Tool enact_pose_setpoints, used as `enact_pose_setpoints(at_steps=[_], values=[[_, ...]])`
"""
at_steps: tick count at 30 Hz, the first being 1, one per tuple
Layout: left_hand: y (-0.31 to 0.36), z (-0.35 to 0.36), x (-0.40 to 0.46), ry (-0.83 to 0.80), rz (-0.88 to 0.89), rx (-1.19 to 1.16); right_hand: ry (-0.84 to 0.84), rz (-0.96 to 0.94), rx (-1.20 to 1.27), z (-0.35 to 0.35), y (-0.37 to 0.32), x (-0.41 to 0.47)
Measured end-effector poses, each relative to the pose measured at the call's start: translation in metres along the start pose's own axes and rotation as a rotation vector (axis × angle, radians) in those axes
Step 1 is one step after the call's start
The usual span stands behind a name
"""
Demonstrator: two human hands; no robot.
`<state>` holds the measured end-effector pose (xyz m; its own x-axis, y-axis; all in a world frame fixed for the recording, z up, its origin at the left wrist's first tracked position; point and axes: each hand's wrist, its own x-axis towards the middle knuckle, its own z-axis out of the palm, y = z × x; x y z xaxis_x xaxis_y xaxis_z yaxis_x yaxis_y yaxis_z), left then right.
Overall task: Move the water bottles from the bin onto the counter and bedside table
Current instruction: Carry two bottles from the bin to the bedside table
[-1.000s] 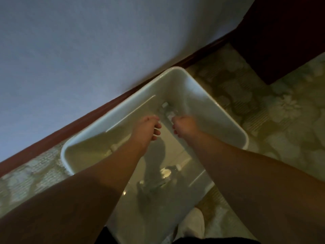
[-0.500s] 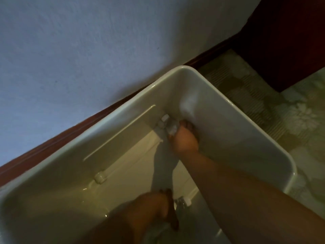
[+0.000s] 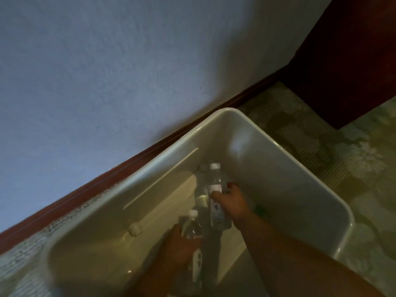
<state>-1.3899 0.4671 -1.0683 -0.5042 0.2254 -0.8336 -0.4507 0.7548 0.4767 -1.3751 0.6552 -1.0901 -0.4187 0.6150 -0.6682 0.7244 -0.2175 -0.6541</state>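
Head view, both hands inside bin (image 3: 278, 168), left hand (image 3: 180, 247) gripping bottle (image 3: 190, 228), right hand (image 3: 233, 205) gripping another bottle (image 3: 215, 183)

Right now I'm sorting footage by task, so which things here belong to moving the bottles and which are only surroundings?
Part of the job:
- bin, on the floor by the wall
- bottle in the right hand, gripped by the right hand
- bottle in the left hand, gripped by the left hand

Only surroundings:
- wall
- baseboard
- patterned carpet
- dark furniture

My left hand (image 3: 179, 246) hiding the lower bottle's (image 3: 191, 229) body, bin's (image 3: 278, 168) near side cut off (bottom edge), bottle labels too blurred to read
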Motion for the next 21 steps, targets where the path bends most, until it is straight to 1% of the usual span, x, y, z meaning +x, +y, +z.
enact_pose_setpoints(at_steps=[1,2,3,5,6,8,10,14,16,19,21], values=[[0.005,-0.005,-0.009,0.031,0.001,-0.117,-0.036,0.006,0.052,-0.007,-0.006,-0.011],[0.011,-0.015,-0.019,0.091,0.033,-0.202,-0.066,0.010,0.097,-0.014,-0.013,-0.023],[0.018,-0.023,-0.030,0.123,0.029,-0.278,-0.091,0.011,0.130,-0.022,-0.022,-0.038],[0.044,-0.039,-0.063,0.087,0.005,-0.398,-0.123,0.013,0.195,-0.038,-0.045,-0.073],[0.058,-0.047,-0.083,0.030,0.026,-0.430,-0.131,0.019,0.234,-0.047,-0.058,-0.094],[0.089,-0.063,-0.126,-0.057,0.118,-0.435,-0.147,0.028,0.319,-0.068,-0.088,-0.139],[0.129,-0.078,-0.175,-0.107,0.192,-0.409,-0.174,0.022,0.388,-0.093,-0.123,-0.187],[0.219,-0.099,-0.287,-0.263,0.248,-0.483,-0.197,-0.051,0.510,-0.155,-0.203,-0.282],[0.258,-0.111,-0.348,-0.311,0.298,-0.493,-0.203,-0.102,0.564,-0.192,-0.245,-0.330],[0.313,-0.126,-0.436,-0.362,0.394,-0.518,-0.153,-0.171,0.641,-0.252,-0.302,-0.407],[0.350,-0.131,-0.494,-0.407,0.461,-0.502,-0.078,-0.215,0.677,-0.290,-0.332,-0.456]])
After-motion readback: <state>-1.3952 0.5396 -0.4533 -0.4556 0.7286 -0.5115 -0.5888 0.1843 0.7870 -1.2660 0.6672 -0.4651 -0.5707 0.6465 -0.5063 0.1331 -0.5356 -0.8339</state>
